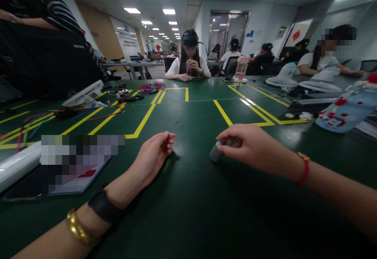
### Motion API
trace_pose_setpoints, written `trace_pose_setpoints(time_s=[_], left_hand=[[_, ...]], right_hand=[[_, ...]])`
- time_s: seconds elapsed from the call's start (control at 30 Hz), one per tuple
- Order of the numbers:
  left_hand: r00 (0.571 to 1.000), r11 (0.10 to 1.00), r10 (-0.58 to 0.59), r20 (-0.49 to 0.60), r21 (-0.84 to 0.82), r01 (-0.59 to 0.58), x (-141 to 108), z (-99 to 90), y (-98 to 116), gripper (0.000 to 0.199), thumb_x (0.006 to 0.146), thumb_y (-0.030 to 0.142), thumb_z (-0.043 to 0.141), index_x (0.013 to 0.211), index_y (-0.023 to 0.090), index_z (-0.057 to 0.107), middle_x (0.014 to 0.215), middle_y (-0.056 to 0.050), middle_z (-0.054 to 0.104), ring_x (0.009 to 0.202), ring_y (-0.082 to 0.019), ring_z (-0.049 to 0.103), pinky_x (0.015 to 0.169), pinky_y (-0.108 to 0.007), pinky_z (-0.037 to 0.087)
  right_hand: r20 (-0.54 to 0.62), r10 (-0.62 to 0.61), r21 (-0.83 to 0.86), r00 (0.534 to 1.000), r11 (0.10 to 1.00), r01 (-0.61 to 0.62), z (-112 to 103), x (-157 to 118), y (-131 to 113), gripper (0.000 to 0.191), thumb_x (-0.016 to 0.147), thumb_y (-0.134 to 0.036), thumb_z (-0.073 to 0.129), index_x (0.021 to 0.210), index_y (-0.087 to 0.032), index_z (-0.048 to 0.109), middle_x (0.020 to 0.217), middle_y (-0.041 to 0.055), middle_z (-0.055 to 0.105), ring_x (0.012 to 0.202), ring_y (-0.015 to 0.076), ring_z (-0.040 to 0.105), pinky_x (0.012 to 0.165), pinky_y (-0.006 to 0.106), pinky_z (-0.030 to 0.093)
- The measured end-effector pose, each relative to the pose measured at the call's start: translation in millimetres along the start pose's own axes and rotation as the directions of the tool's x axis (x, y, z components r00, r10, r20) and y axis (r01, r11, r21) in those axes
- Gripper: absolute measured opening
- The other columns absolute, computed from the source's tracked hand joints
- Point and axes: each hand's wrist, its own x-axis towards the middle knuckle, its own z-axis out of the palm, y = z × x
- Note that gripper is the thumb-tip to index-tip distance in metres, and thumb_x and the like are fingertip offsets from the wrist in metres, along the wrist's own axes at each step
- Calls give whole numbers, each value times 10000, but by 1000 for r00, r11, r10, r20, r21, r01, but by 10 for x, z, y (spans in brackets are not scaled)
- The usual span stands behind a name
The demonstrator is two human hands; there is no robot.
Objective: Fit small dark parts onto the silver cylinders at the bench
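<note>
Right-hand grip (255, 145) pinches the small grey cylinder (216, 154) near its top, seemingly light, rigid and best held by its sides, while the left-hand grip (151, 155), left of the cylinder, curls loosely, apparently empty.

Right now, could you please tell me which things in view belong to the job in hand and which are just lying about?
Apparently in the job:
small grey cylinder, held by the right hand
left hand, apart from it

Apparently just lying about:
blue decorated bottle
pink-topped bottle
bundle of coloured wires
</note>
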Motion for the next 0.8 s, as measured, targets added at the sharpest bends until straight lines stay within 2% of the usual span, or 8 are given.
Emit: trace_pose_setpoints(time_s=[0.13, 0.2, 0.27, 0.33, 0.4, 0.5, 0.7, 0.8], left_hand=[[1000, 1000, 13, 8, 12, -13, 10, -14, -9, 164, 746, 261, 637, 833, 124, 661, 705, -2, 551, 624, -92, 485, 558, -211, 408], [999, 998, 37, 18, 57, -38, -2, -2, -7, 172, 755, 279, 627, 836, 132, 667, 712, -5, 553, 624, -97, 483, 558, -217, 400], [995, 978, 89, 45, 185, -96, -46, 43, 7, 181, 769, 299, 615, 854, 155, 683, 731, -13, 570, 626, -108, 480, 558, -227, 386], [980, 907, 159, 124, 374, -194, -123, 126, 30, 178, 780, 299, 609, 888, 194, 703, 784, -29, 607, 670, -132, 498, 589, -241, 382], [944, 797, 206, 257, 516, -314, -217, 236, 55, 160, 776, 267, 621, 894, 234, 723, 881, -45, 636, 788, -170, 534, 659, -259, 386], [902, 750, 209, 379, 530, -397, -325, 393, 76, 126, 720, 209, 680, 812, 263, 748, 881, -47, 630, 823, -195, 543, 661, -268, 376], [929, 805, 259, 264, 472, -359, -326, 459, 59, 85, 679, 196, 718, 726, 258, 751, 835, -43, 605, 785, -193, 521, 683, -278, 366], [912, 736, 317, 261, 539, -410, -302, 391, 33, 86, 712, 244, 695, 773, 272, 750, 848, -43, 596, 801, -202, 518, 721, -294, 365]], right_hand=[[-39, -118, 99, 992, 988, 122, 294, -65, -250, 234, 808, -318, 533, 963, -194, 657, 897, 46, 612, 778, 126, 543, 717, 278, 431], [-83, -108, 161, 991, 980, 121, 411, -89, -256, 258, 817, -307, 522, 1024, -188, 622, 933, 52, 594, 809, 126, 531, 738, 280, 431], [-105, -54, 256, 993, 963, 80, 508, -111, -209, 343, 794, -321, 560, 1111, -191, 557, 970, 50, 587, 819, 122, 530, 732, 272, 439], [-85, -4, 344, 996, 938, 33, 578, -130, -145, 429, 740, -329, 629, 1130, -194, 513, 984, 41, 590, 816, 119, 535, 713, 261, 444], [-35, 7, 390, 999, 921, 7, 620, -142, -94, 402, 713, -312, 659, 1071, -196, 520, 964, 27, 597, 804, 115, 538, 698, 253, 441], [-1, 1, 397, 1000, 918, -1, 643, -140, -67, 313, 725, -292, 647, 999, -192, 534, 917, 14, 601, 778, 112, 534, 686, 255, 428], [-4, 8, 380, 1000, 925, -6, 645, -135, -101, 294, 718, -292, 637, 968, -190, 520, 905, 18, 594, 762, 119, 524, 666, 258, 414], [-58, 33, 333, 998, 943, -12, 626, -151, -103, 301, 697, -228, 621, 972, -192, 503, 896, 17, 583, 756, 119, 512, 659, 255, 401]])
